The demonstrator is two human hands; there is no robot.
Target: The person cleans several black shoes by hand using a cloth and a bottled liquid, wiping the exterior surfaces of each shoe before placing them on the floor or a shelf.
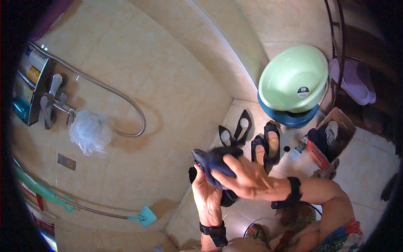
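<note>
A dark shoe (199, 156) is held up in the middle of the view, its rounded toe pointing left. My left hand (205, 194) grips it from below, thumb along its side. From the right, my right hand (247, 177) presses a dark navy cloth (221, 163) over the shoe, fingers bent around the cloth. Most of the shoe is hidden by cloth and fingers. Just beyond stand a pair of black pointed flats (242, 126) and a pair of black open shoes (272, 145). Another black shoe (228, 198) shows partly below my hands.
Green (289, 67) and blue (289, 117) basins lean by the far wall. An open box (338, 126) holding dark and grey items lies right, near lilac slippers (354, 82). On the left wall hang a shower hose (105, 87), a white bath puff (89, 133) and a teal-headed tool (145, 216).
</note>
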